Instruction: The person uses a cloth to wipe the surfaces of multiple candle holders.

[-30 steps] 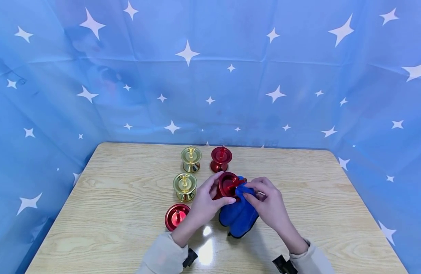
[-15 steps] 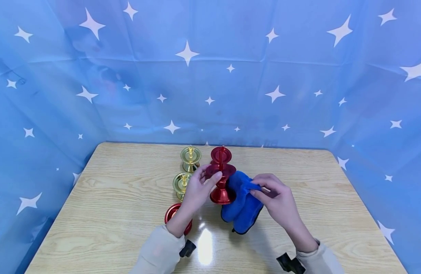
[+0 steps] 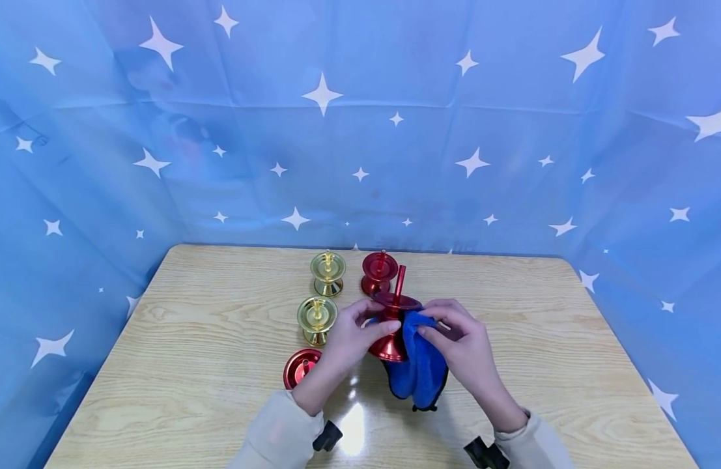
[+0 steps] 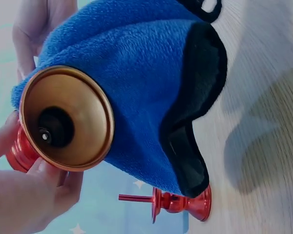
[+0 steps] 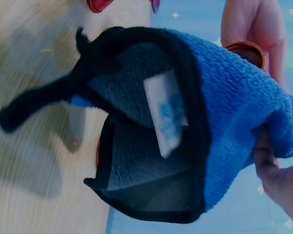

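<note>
In the head view my left hand (image 3: 351,332) grips a red metal candle holder (image 3: 389,348) by its stem, under the dish. The holder is lifted and leans slightly right, its long spike pointing up. Its hollow base (image 4: 88,109), gold inside, faces the left wrist camera. My right hand (image 3: 462,342) pinches a bunched fold of a blue plush cloth (image 3: 421,374) with black edging. Below the dish, the cloth lies against the holder's right side. The right wrist view shows the cloth's grey underside and white label (image 5: 166,114); there the cloth hides most of the holder.
Two gold candle holders, a rear one (image 3: 327,267) and a nearer one (image 3: 317,316), stand left of centre. A red one (image 3: 380,268) stands at the back. Another red one (image 3: 300,368) is partly hidden by my left forearm. A blue star-patterned curtain (image 3: 360,130) hangs behind the table.
The cloth has come off the spike and now touches the holder below its dish. My left hand first tipped the holder upright, then moved it right and down. My right hand has shifted back left.
</note>
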A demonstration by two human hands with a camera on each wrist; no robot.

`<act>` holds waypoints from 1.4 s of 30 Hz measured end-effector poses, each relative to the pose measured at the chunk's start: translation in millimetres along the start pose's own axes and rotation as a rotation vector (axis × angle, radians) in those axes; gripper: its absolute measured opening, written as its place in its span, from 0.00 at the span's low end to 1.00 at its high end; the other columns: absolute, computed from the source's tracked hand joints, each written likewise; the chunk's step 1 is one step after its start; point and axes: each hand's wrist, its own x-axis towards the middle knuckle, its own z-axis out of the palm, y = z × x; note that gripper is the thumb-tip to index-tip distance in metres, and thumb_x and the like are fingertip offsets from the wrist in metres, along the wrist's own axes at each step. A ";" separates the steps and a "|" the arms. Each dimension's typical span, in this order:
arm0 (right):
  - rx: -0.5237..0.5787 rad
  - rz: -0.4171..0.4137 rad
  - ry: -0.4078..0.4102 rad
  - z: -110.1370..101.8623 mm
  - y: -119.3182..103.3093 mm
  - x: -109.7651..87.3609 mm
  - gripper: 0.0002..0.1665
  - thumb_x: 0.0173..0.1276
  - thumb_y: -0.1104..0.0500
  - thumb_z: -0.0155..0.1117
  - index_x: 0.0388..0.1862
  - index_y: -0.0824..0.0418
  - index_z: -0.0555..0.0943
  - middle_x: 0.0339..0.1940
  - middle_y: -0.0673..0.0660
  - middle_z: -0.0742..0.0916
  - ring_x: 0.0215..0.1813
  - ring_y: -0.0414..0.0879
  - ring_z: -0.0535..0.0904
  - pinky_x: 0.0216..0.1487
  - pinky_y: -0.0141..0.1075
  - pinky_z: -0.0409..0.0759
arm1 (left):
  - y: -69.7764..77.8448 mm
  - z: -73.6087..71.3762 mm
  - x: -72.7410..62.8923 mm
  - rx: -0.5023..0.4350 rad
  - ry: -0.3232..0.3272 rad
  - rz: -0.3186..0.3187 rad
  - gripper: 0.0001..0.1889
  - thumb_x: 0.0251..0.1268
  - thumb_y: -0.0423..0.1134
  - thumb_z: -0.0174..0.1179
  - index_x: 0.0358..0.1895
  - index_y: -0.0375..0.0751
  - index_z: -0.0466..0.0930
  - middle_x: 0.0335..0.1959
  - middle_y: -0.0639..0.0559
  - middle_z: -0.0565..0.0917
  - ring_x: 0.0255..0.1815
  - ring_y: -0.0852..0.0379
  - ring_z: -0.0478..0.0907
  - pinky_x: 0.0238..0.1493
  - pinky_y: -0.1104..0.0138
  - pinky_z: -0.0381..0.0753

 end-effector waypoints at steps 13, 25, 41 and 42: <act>-0.010 0.003 0.040 3.9 14.4 -1.5 0.12 0.53 0.80 0.61 0.36 0.70 0.79 0.41 0.63 0.79 0.42 0.41 0.77 0.42 0.28 0.78 | -5.9 0.8 -1.9 -0.041 -0.057 -0.008 0.16 0.59 0.34 0.61 0.46 0.26 0.75 0.38 0.42 0.80 0.39 0.52 0.78 0.41 0.68 0.78; -0.057 -0.006 -0.012 4.2 2.8 -3.2 0.12 0.53 0.80 0.61 0.34 0.67 0.80 0.41 0.61 0.79 0.44 0.42 0.77 0.42 0.29 0.78 | -13.6 9.7 -2.7 0.166 0.009 0.109 0.11 0.55 0.30 0.63 0.40 0.29 0.75 0.35 0.42 0.81 0.36 0.50 0.79 0.37 0.70 0.79; -0.059 0.034 -0.013 3.2 17.1 -8.5 0.12 0.53 0.81 0.59 0.31 0.68 0.78 0.40 0.61 0.80 0.42 0.42 0.77 0.40 0.30 0.79 | -2.1 4.2 -7.1 -0.071 -0.169 -0.017 0.18 0.62 0.36 0.58 0.53 0.30 0.71 0.47 0.40 0.77 0.49 0.48 0.76 0.49 0.63 0.77; -0.064 0.037 -0.007 2.7 16.2 -8.4 0.12 0.53 0.80 0.60 0.32 0.67 0.79 0.40 0.61 0.80 0.43 0.42 0.77 0.40 0.30 0.79 | -2.4 5.3 -7.3 -0.060 -0.150 -0.018 0.18 0.61 0.36 0.59 0.52 0.31 0.72 0.46 0.41 0.77 0.48 0.48 0.77 0.47 0.64 0.77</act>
